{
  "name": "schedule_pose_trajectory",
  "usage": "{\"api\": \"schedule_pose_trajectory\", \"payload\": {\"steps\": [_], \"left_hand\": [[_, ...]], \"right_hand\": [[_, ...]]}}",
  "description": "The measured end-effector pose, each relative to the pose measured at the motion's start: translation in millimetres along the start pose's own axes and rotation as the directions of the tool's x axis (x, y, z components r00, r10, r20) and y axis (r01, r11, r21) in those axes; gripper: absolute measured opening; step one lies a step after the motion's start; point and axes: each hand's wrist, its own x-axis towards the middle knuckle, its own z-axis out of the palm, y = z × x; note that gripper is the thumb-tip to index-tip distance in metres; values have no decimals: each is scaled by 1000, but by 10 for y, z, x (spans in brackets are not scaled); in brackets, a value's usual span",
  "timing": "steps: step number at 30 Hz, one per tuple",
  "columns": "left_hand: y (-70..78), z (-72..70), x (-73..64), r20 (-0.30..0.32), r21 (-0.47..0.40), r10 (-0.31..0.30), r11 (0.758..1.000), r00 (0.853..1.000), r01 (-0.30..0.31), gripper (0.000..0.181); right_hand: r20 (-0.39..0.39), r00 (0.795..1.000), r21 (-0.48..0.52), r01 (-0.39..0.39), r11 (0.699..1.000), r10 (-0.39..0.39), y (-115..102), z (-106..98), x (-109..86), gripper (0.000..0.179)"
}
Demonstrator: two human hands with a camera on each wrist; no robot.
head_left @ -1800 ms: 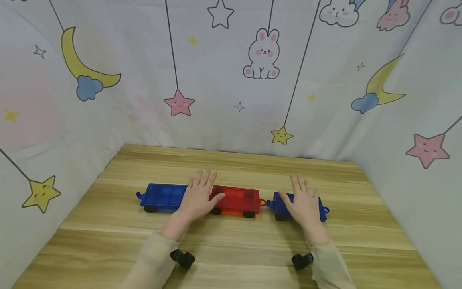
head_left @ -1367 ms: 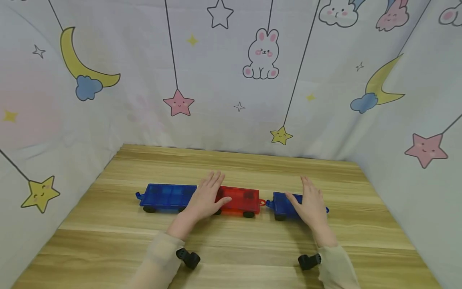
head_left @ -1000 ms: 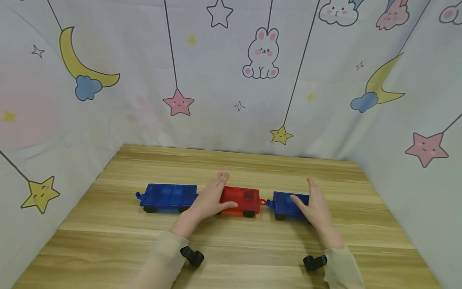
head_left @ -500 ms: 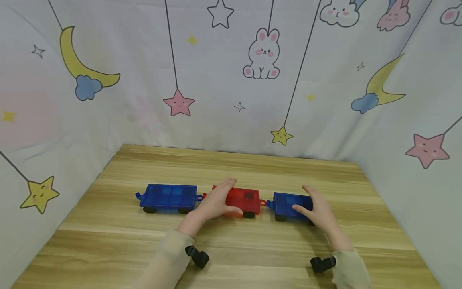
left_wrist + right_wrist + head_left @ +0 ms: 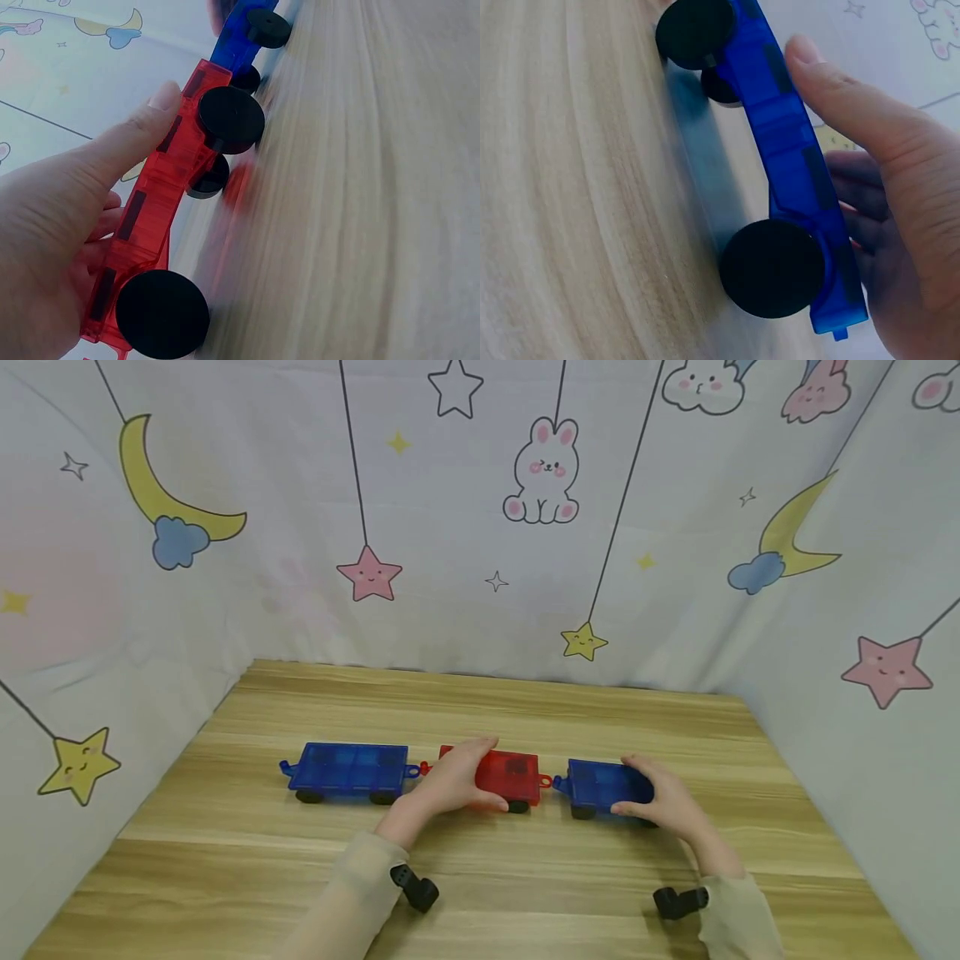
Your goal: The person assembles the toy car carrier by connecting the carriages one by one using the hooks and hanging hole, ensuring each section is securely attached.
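Three see-through toy wagons on black wheels stand in a row on the table. My left hand (image 5: 453, 778) spans the red wagon (image 5: 517, 777), fingers over the far edge and thumb along the near side. In the left wrist view the thumb lies against the side of the red wagon (image 5: 142, 214). My right hand (image 5: 667, 797) curls round the rear of the short blue wagon (image 5: 600, 785); its thumb is right at the edge of that blue wagon (image 5: 787, 142). The long blue wagon (image 5: 352, 768) stands untouched at the left, its ring by the red wagon's hook.
The wood-grain table (image 5: 480, 885) extends around the wagons. A white cloth (image 5: 465, 527) printed with stars, moons and a rabbit hangs behind and at both sides. Black wrist cameras (image 5: 415, 888) sit at the sleeves.
Both hands have shifted right and come down, from lying flat above the wagons to bending round the red and short blue ones. The wagons have stayed in place.
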Motion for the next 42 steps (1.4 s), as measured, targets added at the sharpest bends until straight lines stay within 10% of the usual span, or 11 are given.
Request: {"api": "schedule_pose_trajectory", "payload": {"steps": [42], "left_hand": [[-42, 52, 9, -29, -79, -30, 996, 999, 28, 93]], "right_hand": [[-10, 1000, 14, -2, 1000, 2, -51, 32, 2, 87]]}}
